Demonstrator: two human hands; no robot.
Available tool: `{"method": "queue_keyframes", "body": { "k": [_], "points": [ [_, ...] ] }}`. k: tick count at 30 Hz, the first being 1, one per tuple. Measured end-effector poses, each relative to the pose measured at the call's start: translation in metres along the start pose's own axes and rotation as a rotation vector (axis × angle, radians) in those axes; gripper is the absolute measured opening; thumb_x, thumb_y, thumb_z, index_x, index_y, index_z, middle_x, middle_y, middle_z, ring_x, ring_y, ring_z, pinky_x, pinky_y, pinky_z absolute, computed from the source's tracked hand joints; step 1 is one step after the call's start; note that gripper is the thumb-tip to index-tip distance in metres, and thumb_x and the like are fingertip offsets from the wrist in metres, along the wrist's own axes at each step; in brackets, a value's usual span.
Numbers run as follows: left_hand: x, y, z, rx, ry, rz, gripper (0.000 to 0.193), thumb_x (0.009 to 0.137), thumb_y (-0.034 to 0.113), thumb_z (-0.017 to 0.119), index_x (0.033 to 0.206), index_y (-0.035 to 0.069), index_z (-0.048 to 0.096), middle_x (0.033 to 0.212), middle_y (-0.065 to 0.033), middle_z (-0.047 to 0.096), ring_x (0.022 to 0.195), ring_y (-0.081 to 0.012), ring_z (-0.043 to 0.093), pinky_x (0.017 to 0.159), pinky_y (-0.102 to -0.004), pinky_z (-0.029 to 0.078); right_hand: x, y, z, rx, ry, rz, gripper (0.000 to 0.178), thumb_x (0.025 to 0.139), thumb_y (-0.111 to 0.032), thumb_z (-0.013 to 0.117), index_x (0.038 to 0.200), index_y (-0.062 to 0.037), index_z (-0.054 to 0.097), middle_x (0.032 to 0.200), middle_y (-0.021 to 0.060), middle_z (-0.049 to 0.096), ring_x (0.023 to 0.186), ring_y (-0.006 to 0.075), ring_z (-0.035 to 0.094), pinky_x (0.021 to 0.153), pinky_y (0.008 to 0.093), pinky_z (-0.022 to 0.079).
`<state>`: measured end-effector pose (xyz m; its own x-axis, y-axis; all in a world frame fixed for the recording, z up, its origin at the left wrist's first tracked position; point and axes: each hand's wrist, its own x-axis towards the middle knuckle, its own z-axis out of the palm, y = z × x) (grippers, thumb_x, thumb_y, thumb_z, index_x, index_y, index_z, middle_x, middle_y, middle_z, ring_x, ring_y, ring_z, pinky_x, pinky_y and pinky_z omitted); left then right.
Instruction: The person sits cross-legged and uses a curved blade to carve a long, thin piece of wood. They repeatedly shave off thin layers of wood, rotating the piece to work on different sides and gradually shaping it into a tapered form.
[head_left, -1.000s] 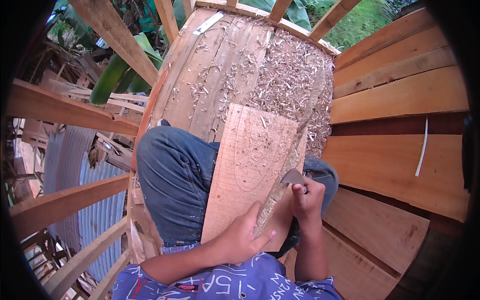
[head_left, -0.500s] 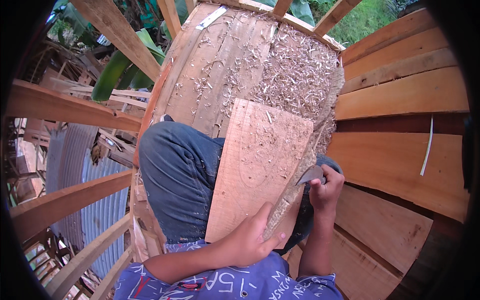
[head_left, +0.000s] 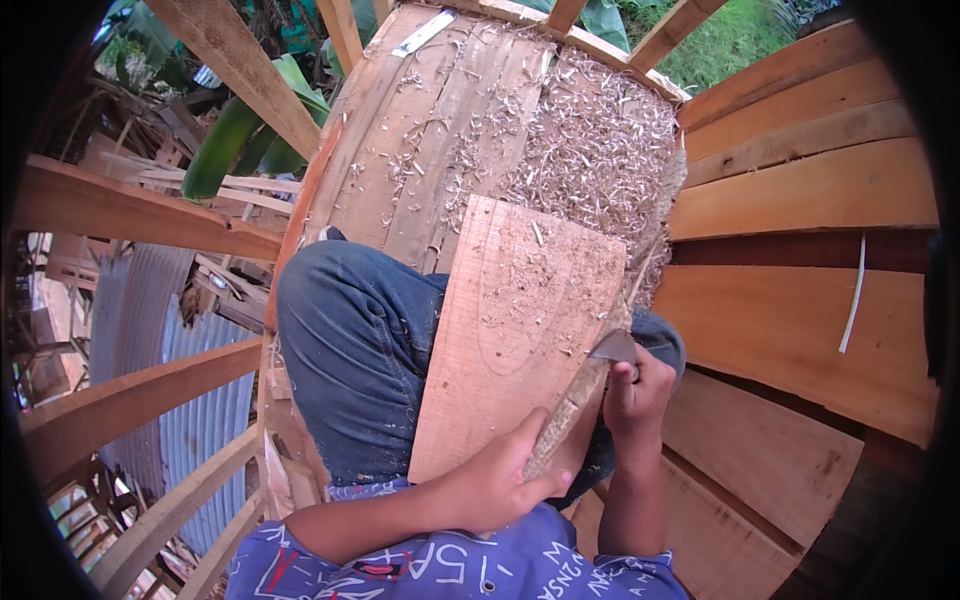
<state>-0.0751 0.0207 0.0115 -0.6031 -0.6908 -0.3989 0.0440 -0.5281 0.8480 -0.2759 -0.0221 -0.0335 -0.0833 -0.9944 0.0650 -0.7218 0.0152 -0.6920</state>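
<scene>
A long, narrow strip of rough, pale wood [head_left: 567,412] runs slantwise along the right side of a flat wooden board [head_left: 490,350] over my lap. My left hand [head_left: 510,475] is closed round the strip's near end, thumb on one side and fingers on the other. My right hand [head_left: 642,395] is closed on a knife; its handle is mostly hidden in the fist. The knife's short, broad, curved grey blade [head_left: 613,348] meets the strip about halfway along. Small chips and dust lie on the board.
Curled wood shavings [head_left: 600,150] cover the plank floor [head_left: 400,190] ahead. Planks [head_left: 800,310] form a wall at the right. Wooden rails [head_left: 140,395] stand at the left, with corrugated metal sheets [head_left: 205,350] beyond. A pale flat strip [head_left: 424,33] lies at the far edge.
The knife and my right hand have shifted slightly left and toward me along the strip, and the blade has turned. The strip has tilted a little. My left hand stays nearly in place.
</scene>
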Motion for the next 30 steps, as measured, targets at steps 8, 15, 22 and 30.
{"method": "queue_keyframes", "body": {
  "k": [8,15,22,30],
  "points": [
    [-0.002,0.0,0.001,-0.027,-0.089,-0.01,0.032,0.09,0.017,0.059,0.108,-0.002,0.039,0.082,-0.0102,0.049,0.076,-0.0151,0.05,0.069,-0.0306,0.042,0.016,0.016,-0.011,0.096,0.015,0.136,0.057,0.088,-0.056,0.054,0.064,-0.0041,0.048,0.052,0.0112,0.041,0.045,0.0293,0.05,0.045,0.0364,0.039],
    [0.005,-0.008,-0.011,-0.13,-0.051,-0.04,0.031,0.09,0.018,0.06,0.106,0.002,0.04,0.079,-0.004,0.047,0.071,-0.0106,0.047,0.067,-0.028,0.041,-0.002,0.007,-0.01,-0.014,-0.155,-0.157,0.053,0.094,-0.047,0.05,0.069,0.0001,0.049,0.054,0.0113,0.04,0.046,0.02,0.046,0.046,0.0327,0.036],
    [0.006,-0.002,-0.01,-0.252,-0.202,-0.171,0.027,0.09,0.017,0.061,0.103,0.004,0.041,0.081,0.0001,0.043,0.073,-0.007,0.042,0.067,-0.0233,0.038,-0.018,-0.013,-0.011,-0.022,-0.212,-0.453,0.052,0.1,-0.041,0.041,0.065,-0.0025,0.044,0.056,-0.0028,0.038,0.051,0.0075,0.035,0.045,0.029,0.027],
    [0.004,0.005,-0.026,0.06,-0.053,-0.033,0.039,0.086,0.021,0.065,0.11,0.0,0.043,0.082,-0.0081,0.051,0.077,-0.0133,0.051,0.07,-0.0295,0.042,-0.005,0.018,-0.027,0.194,0.054,0.203,0.058,0.096,-0.056,0.041,0.065,-0.0073,0.044,0.052,-0.0045,0.036,0.045,0.0031,0.033,0.042,0.0208,0.021]
  ]
}}
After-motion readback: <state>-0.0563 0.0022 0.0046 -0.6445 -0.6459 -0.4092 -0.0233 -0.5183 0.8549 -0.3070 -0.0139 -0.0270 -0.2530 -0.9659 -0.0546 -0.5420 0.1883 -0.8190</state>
